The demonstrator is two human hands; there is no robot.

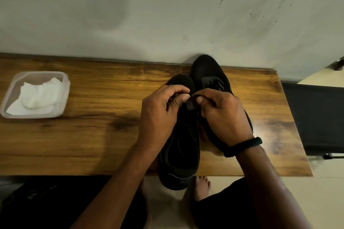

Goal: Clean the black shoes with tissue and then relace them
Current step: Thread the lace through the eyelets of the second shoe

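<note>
Two black shoes sit side by side on the wooden counter [93, 135], toes pointing at the wall [167, 15]. The nearer shoe [178, 154] lies to the left, its heel hanging over the counter's front edge. The other shoe [206, 72] sits further back on the right, its toe close to the wall.

Both hands are bunched over the middle of the nearer shoe. The left hand [162, 115] has its fingers curled and its thumb pressed down on a black lace [190, 98]. The right hand [221, 117] pinches the same lace just beside it, the thumbs nearly meeting. A dark band [242, 147] circles the right wrist.

Well off to the left, crumpled white tissue [37, 96] lies in a clear plastic tub [65, 83]. A bare foot [202, 188] shows on the floor below the counter's edge.
</note>
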